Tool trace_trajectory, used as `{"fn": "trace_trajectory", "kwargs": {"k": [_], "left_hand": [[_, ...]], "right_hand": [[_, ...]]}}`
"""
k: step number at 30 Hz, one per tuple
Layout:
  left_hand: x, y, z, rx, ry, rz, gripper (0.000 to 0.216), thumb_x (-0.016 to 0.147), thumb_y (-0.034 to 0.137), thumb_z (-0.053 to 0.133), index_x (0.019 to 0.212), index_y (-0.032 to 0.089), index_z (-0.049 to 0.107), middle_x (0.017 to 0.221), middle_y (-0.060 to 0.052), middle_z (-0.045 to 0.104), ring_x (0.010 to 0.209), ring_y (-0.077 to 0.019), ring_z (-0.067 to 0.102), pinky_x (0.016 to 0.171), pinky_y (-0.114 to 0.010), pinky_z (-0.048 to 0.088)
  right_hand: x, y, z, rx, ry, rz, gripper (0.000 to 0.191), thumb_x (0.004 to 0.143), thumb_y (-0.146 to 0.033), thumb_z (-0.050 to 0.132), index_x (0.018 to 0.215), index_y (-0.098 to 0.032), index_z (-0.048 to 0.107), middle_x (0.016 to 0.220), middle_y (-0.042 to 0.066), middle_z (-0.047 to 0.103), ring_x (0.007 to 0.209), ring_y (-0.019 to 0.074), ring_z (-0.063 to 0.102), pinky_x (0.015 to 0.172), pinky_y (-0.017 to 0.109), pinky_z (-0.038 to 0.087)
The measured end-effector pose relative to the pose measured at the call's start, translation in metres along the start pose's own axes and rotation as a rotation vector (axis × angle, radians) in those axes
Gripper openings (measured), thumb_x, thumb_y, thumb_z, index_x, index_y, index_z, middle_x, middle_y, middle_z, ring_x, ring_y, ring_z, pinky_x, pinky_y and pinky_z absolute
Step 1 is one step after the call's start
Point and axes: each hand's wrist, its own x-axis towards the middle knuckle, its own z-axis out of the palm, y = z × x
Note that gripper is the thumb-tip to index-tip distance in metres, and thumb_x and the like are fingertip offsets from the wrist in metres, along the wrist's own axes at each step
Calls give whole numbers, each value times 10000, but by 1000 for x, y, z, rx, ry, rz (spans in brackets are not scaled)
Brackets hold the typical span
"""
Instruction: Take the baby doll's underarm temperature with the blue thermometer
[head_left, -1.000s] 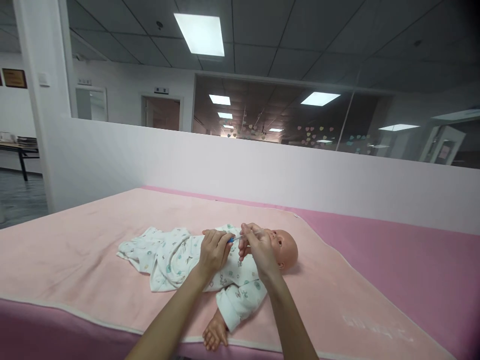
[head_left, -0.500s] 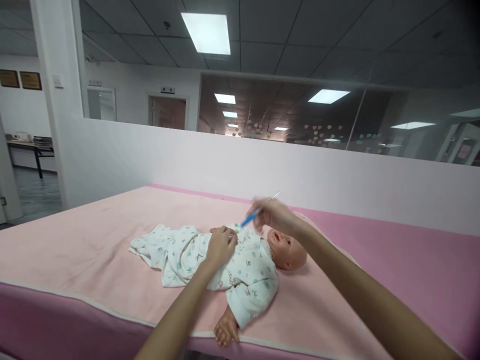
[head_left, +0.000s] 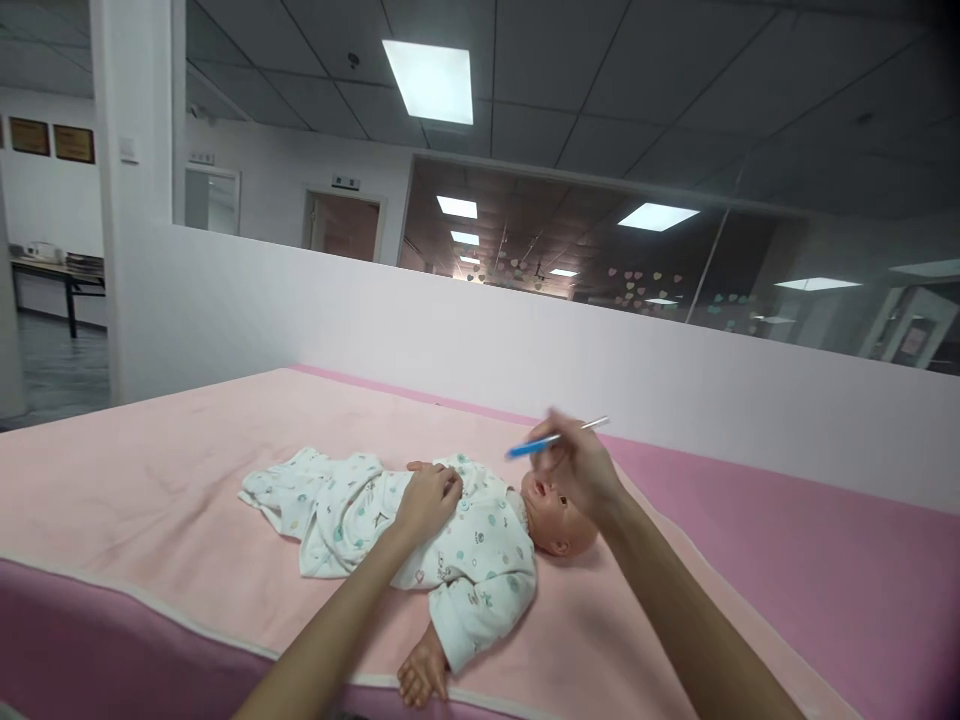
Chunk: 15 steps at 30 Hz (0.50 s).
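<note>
A baby doll [head_left: 480, 540] in a white printed suit lies on its back, its bare head [head_left: 562, 525] to the right. My left hand [head_left: 429, 503] rests on the doll's front with its fingers curled; what they hold, if anything, is hidden. Above the doll's face, my right hand [head_left: 574, 462] pinches a slim stick with a blue end [head_left: 531, 447] and a pale, clear-looking end [head_left: 595, 424]. The stick is held nearly level, apart from the doll, and its exact kind cannot be made out. Part of the doll's face is hidden behind that hand.
A peach mat [head_left: 187, 450] with a pale edging covers much of a pink padded surface [head_left: 787, 530]. Behind it runs a low white wall [head_left: 450, 320] with glass above. At the far left, a table [head_left: 52, 268] stands beyond an opening.
My right hand has moved right and slightly down in the view, and the stick has turned closer to level. My left hand stays on the doll. The view has shifted a little.
</note>
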Motion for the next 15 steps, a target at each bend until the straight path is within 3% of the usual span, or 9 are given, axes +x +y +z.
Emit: {"fn": "trace_trajectory", "kwargs": {"k": [4,7,9,13,15], "left_hand": [[0,1,-2,-2,-8,7,277,811,266,347,754,184,605,782,-49,597,793,-176,525,690,-268,369],[0,2,-2,-4,-13,20,277,812,262,344,760,183,604,783,-48,598,789,-172,527,698,-268,370],[0,1,-2,0,-9,16,273,811,260,347,756,184,604,774,-46,599,787,-170,529,700,-268,372],[0,1,0,-5,3,13,267,810,242,348,763,180,603,787,-47,607,810,-171,530,727,-271,375],[-1,0,-1,-12,-2,18,267,814,235,346,764,177,602,796,-46,612,813,-170,530,728,-274,376]], "right_hand": [[-6,14,3,56,72,-28,520,873,-439,294,513,-160,546,433,-55,501,362,46,393,387,167,368],[-20,25,9,39,38,-22,368,850,-422,409,756,-110,578,683,-20,583,533,49,523,538,198,459],[-29,29,14,8,18,-16,328,858,-393,412,829,-104,565,704,-18,572,544,51,525,533,203,457],[-47,25,20,-71,-42,-19,425,852,-361,392,547,-127,574,479,-33,520,438,52,432,463,170,377],[-61,20,17,-105,-102,3,389,843,-325,413,554,-144,600,474,-9,548,474,77,469,485,180,381]]}}
